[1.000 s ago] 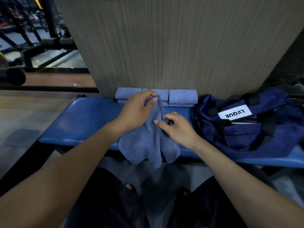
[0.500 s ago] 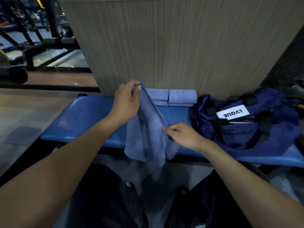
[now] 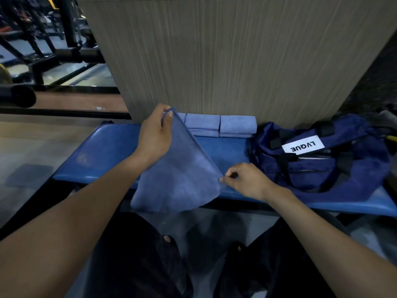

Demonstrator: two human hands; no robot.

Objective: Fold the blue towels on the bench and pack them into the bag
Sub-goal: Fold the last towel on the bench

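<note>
Above the blue bench (image 3: 103,151), the left hand (image 3: 155,136) pinches one corner of the blue towel (image 3: 178,177) and the right hand (image 3: 247,179) pinches another, stretching its edge taut

Bench (image 3: 103,155) as landmark. Folded towels (image 3: 221,126) lie in a row on its rear edge, against the wall panel (image 3: 214,57) behind. The bag (image 3: 322,160) sits on its right part. An unfolded towel (image 3: 178,179) hangs over its front edge, between left hand (image 3: 154,136) and right hand (image 3: 247,181).
</note>
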